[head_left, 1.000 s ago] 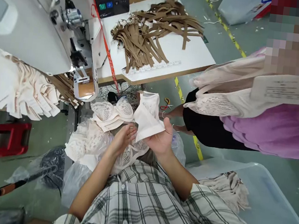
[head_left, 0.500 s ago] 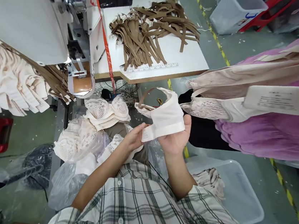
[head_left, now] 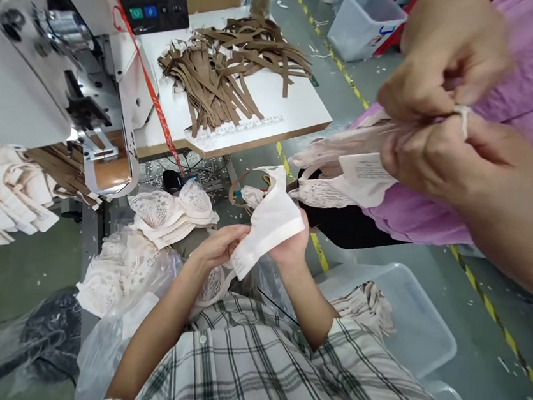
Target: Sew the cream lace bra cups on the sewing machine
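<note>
A cream lace garment piece (head_left: 271,220) with a brown strap is held up over my lap. My right hand (head_left: 292,249) grips it from behind, fingers closed on the cloth. My left hand (head_left: 217,248) pinches its lower corner, where a small label shows. Under my hands lies a pile of cream lace pieces (head_left: 171,211) on clear plastic bags (head_left: 118,273).
A white sewing machine (head_left: 35,71) stands at left, with brown strips (head_left: 228,67) heaped on its table (head_left: 300,111). A person in purple at right holds cream fabric and a tag in both hands (head_left: 445,111). A clear bin (head_left: 419,333) sits by my right side.
The camera has swung; the other person's hands now fill the upper right. My hands have turned the garment piece and lowered it a little, my left hand still on its corner.
</note>
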`<control>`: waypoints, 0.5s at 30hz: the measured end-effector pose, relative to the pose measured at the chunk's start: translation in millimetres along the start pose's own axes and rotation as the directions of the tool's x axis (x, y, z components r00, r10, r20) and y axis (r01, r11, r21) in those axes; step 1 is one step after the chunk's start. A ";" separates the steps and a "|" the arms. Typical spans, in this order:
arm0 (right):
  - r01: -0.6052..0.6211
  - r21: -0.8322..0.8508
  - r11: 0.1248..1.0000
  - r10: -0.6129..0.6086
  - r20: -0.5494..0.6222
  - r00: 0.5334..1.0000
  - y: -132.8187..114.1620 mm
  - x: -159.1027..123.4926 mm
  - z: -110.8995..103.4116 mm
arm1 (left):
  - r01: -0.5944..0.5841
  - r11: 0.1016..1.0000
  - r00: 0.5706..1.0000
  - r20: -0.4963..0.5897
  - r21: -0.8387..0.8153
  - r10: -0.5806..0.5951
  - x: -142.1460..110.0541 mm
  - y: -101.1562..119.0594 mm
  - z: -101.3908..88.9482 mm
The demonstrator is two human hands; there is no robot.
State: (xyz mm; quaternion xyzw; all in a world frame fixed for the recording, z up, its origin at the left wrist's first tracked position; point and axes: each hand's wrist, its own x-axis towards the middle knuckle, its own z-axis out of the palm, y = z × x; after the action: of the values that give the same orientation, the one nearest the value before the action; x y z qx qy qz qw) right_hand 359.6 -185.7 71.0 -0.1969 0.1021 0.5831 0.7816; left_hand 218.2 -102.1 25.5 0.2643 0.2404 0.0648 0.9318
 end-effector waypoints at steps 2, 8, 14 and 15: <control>0.003 0.029 1.000 -0.001 -0.049 0.999 -2.0 1.5 -5.0 | -0.057 0.998 0.998 -0.038 -0.012 0.057 1.1 1.5 2.8; 0.012 0.021 1.000 -0.009 -0.127 0.992 -1.3 10.4 -23.5 | -0.372 0.920 0.860 -0.327 0.125 0.392 -26.2 20.5 15.9; -0.058 -0.025 0.998 0.053 -0.145 0.988 25.6 14.4 -30.0 | -0.462 0.831 0.748 -0.366 0.311 0.553 -50.7 26.0 35.2; -0.087 -0.031 0.996 0.082 -0.134 0.988 30.8 15.0 -31.5 | -0.466 0.823 0.744 -0.360 0.325 0.563 -52.6 26.0 36.8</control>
State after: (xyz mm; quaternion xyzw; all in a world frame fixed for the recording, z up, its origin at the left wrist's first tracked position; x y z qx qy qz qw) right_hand 337.0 -178.7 30.9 -0.2451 0.1511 0.6032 0.7438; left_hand 190.0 -110.0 88.3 0.3971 0.3674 0.3527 0.7635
